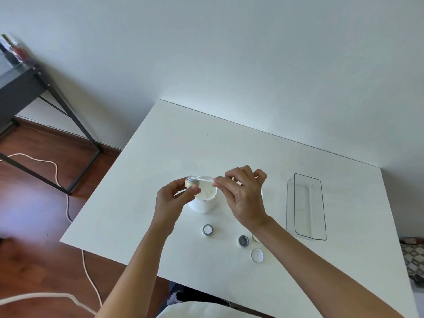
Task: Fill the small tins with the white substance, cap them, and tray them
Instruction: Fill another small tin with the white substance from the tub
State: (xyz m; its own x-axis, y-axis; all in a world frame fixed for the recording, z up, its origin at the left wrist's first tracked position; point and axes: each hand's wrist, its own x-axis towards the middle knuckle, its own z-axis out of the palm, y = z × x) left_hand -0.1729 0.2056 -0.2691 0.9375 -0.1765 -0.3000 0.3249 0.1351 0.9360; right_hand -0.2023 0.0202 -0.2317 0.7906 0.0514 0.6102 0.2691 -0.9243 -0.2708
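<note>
My left hand (pixel 174 198) pinches a small open tin (pixel 191 182), tilted, above the left rim of a big white jar (pixel 204 203) of white substance. My right hand (pixel 243 191) pinches a thin white spatula (pixel 205 179) whose tip reaches into the tin's mouth. On the white table (pixel 160 145) in front lie a tin holding white substance (pixel 207 230), an empty grey tin (pixel 243 241), a white cap (pixel 257 255) and another small piece (pixel 255 237) half hidden by my right forearm. A clear empty tray (pixel 306 206) stands at the right.
A black metal desk (pixel 25 88) stands to the left on the wooden floor, with white cables (pixel 55 166) running beneath it and past the table's left corner. The wall is directly behind the table's far edge.
</note>
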